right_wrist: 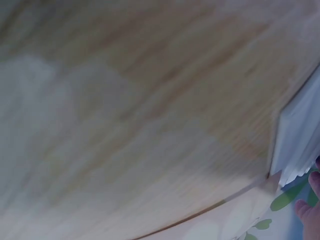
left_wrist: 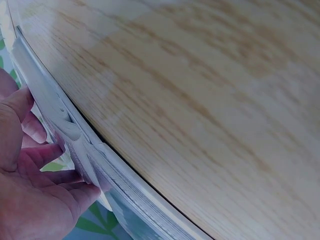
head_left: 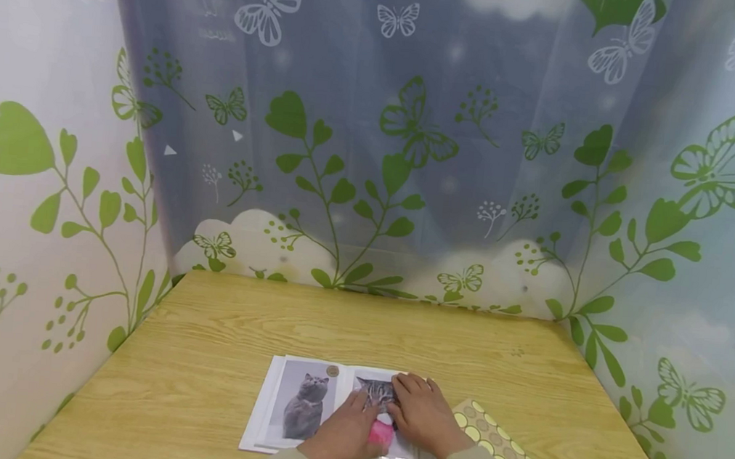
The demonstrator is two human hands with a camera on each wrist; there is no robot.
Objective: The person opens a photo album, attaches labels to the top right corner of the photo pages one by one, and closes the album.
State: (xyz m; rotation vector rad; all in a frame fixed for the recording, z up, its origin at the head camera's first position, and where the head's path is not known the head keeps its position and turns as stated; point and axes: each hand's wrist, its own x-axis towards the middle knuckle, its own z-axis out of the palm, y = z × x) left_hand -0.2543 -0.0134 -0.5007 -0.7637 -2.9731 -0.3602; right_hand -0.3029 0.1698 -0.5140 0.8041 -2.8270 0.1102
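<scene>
A photo album [head_left: 252, 423] lies spread on the table, a grey cat photo [head_left: 305, 403] on its left page. On the right page is a tabby cat photo [head_left: 376, 387] with a bright pink patch low in it. My left hand [head_left: 345, 432] rests on that photo, fingers extended; in the left wrist view its fingertips touch the page surface of the album [left_wrist: 120, 175]. My right hand [head_left: 422, 413] lies on the right side of the same page, fingers near the photo's upper right corner. In the right wrist view only some fingers [right_wrist: 312, 200] show, beside the album's edge.
A tan sheet of round yellow stickers [head_left: 502, 445] lies right of the album, partly under my right sleeve. One round brown sticker [head_left: 332, 371] sits at the left photo's top right corner. The wooden table [head_left: 201, 331] meets a printed curtain [head_left: 358, 185] behind.
</scene>
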